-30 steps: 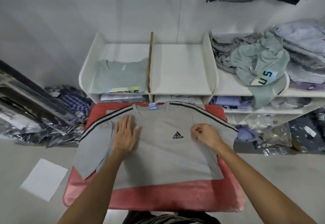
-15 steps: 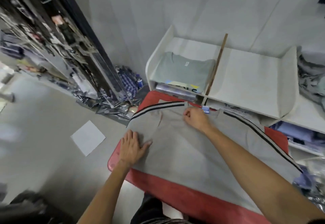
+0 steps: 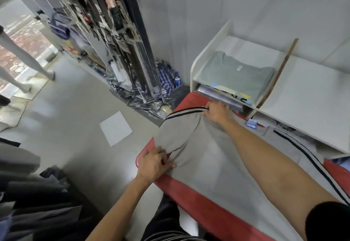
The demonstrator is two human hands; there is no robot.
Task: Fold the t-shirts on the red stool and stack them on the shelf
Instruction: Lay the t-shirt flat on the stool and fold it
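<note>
The grey t-shirt [image 3: 217,161] lies spread flat across the red stool [image 3: 208,210], striped shoulders toward the shelf [image 3: 306,97], and both hands are on its left side. The left hand [image 3: 154,163] sits at the stool's near-left edge, and its grip is clamped on the fabric there, thumb over the top and fingers curled onto a bunched fold at the sleeve's hem. The right hand [image 3: 215,111] reaches right across the shirt to the striped shoulder seam on the stool's far-left corner; fingers look bent onto the cloth as if pinching it, though how firmly I can't quite tell from this angle.

Two holds along one line, shoulder and hem side. To my eye that's the set-up for swinging the left panel and sleeve inward over the body, keeping the crease straight between the two hands. The blue neck label [image 3: 251,122] sits just beyond the right forearm, toward the shelf.

On the shelf, directly behind the stool, a folded grey-green t-shirt [image 3: 234,76] already rests in the left compartment. That looks like the stack this one should join. A sheet of white paper [image 3: 115,128] lies on the floor, left of the stool.

I'd call it early in this fold: the right sleeve is still laid out, no lengthwise fold made yet.
</note>
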